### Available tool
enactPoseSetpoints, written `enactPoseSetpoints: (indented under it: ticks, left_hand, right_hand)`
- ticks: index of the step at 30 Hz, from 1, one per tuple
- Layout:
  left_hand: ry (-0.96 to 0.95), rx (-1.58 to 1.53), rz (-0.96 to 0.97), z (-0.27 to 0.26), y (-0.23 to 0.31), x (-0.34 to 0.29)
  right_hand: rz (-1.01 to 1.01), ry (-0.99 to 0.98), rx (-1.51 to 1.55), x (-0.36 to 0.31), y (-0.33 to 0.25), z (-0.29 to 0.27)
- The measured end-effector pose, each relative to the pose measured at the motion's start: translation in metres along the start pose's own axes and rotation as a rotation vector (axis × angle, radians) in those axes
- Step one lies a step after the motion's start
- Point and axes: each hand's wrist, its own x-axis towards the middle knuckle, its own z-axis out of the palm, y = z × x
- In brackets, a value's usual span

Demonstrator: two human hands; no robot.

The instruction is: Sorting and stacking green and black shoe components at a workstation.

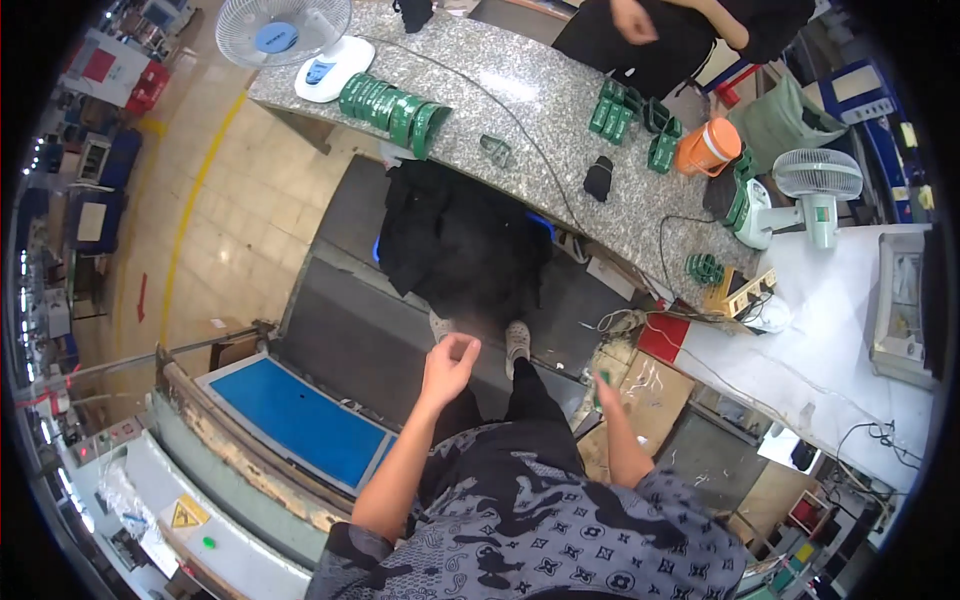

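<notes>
My left hand (pixel 450 368) is raised in front of my body, its fingers curled in toward the thumb, and I see nothing in it. To the right, my right hand (pixel 610 398) is blurred and partly turned away. A small green object (pixel 600 388) shows at its fingers; its kind is too small to tell. Ahead of both hands a heap of black cloth (pixel 465 235) fills a container whose blue rim (pixel 541 226) shows at the side. Neither hand touches the heap.
A speckled stone counter (pixel 540 90) runs beyond the heap, bearing rolled green bands (pixel 393 112), a black item (pixel 598 178), an orange jug (pixel 708 146) and fans (pixel 335 68). Another person's hand (pixel 634 20) is across it. A machine with a blue panel (pixel 300 415) stands left.
</notes>
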Motion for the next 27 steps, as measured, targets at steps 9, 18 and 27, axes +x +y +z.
enactPoseSetpoints:
  ticks: [9,18,27]
  left_hand:
    - [-0.120,0.343,-0.053,-0.032,-0.180,0.259]
    - [0.041,0.410,-0.529,0.060,-0.165,0.350]
    - [0.075,0.473,-0.255,0.061,-0.159,0.335]
  right_hand:
    - [0.193,0.088,0.217,-0.261,0.206,-0.063]
    - [-0.082,-0.161,0.343,-0.383,0.213,0.076]
    - [0.007,-0.009,0.271,-0.431,0.142,0.070]
